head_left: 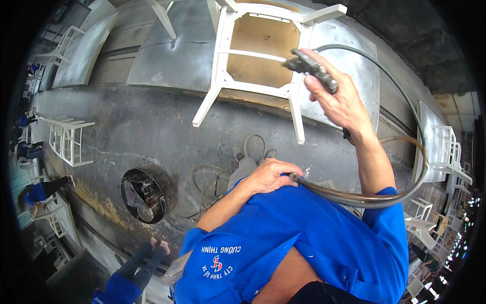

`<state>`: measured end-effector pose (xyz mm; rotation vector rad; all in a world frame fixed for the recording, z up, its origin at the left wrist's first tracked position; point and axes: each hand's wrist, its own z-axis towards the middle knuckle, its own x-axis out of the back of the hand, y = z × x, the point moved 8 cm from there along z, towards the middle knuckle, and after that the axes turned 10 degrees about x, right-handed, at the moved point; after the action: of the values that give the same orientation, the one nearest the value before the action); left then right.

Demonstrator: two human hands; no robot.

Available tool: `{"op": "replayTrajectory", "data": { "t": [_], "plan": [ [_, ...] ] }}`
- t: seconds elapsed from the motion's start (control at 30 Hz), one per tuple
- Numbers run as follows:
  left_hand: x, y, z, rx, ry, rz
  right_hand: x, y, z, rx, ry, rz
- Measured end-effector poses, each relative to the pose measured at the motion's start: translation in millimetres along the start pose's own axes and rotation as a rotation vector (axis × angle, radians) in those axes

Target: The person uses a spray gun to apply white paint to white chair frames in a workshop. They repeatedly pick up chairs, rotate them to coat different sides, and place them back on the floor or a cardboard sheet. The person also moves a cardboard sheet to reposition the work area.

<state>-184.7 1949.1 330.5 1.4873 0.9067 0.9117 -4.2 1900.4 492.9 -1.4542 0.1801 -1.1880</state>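
Gripped in my right hand is a dark spray gun, its nozzle pointing left over the near right part of an upturned white chair. The chair rests on a grey metal-topped table with its legs sticking out; a brown panel shows inside its frame. A hose loops from the gun around to the right and back toward my waist. There my left hand is closed around the hoses in front of my blue shirt.
A round black drum stands on the floor at left, near coiled hoses. White chairs stand further left and right. Other people in blue shirts are at the left, one at the lower left.
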Motion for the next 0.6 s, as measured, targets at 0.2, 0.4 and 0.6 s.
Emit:
{"op": "replayTrajectory", "data": {
  "t": [0.2, 0.4, 0.6],
  "plan": [
    [-8.7, -2.6, -1.6, 0.021, 0.028, 0.044, -19.9, 3.6, -24.2, 0.155, -0.087, -0.098],
    [-4.6, -1.0, 2.3, -0.022, -0.045, 0.063, 12.3, 29.2, -98.1, -0.079, 0.176, -0.202],
    [20.1, -1.9, 2.0, -0.062, -0.186, 0.064, -4.1, 45.1, -132.5, -0.351, 0.302, -0.004]
  ]
}}
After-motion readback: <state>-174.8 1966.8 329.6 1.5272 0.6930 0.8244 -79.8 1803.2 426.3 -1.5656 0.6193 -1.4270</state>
